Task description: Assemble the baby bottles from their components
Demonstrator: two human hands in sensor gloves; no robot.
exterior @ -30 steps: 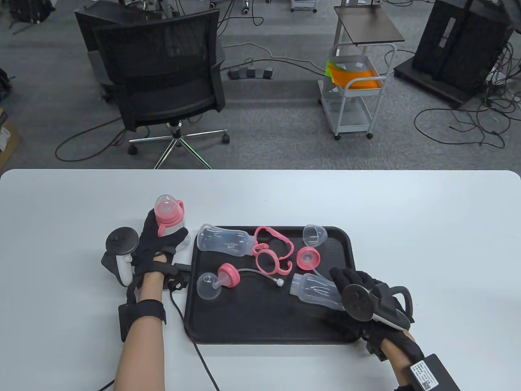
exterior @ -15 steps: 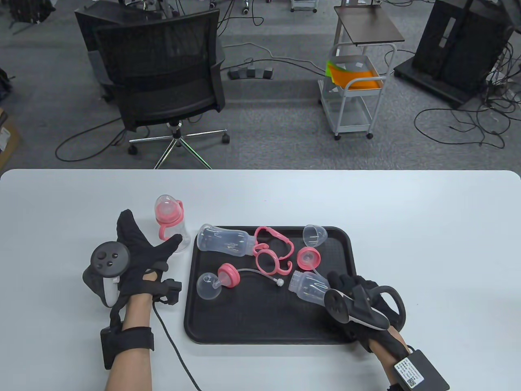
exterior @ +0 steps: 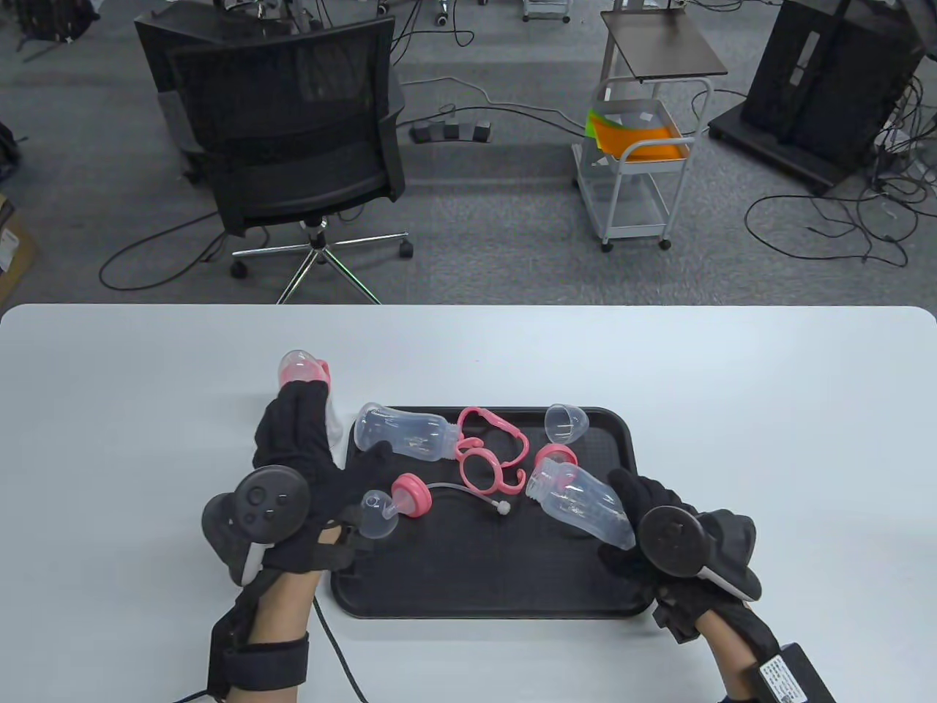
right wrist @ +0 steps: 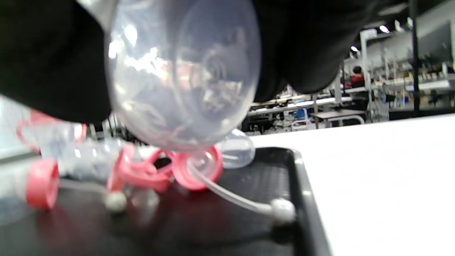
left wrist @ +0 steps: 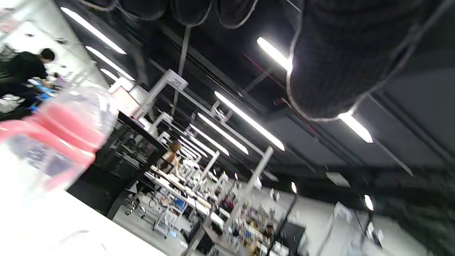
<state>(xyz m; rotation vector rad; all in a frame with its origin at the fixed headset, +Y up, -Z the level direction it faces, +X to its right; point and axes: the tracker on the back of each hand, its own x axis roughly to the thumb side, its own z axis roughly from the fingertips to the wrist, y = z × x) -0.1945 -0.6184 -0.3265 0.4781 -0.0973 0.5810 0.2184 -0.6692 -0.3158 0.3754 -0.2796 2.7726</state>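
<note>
Three clear bottle bodies are counted. One is grasped at its base by the curled fingers (exterior: 628, 489) of the right hand (exterior: 677, 545) and held tilted above the black tray (exterior: 483, 586), as bottle (exterior: 580, 504). A second bottle body (exterior: 402, 432) lies on the tray. The third belongs to the assembled bottle (exterior: 304, 370) standing on the white bench (exterior: 768, 410) left of the tray. The left hand (exterior: 300, 469) is spread flat beside it, fingers released. Two pink collars with straws (exterior: 410, 496), two clear caps (exterior: 566, 422) and two pink handle rings (exterior: 487, 450) are seen in the tray.
</note>
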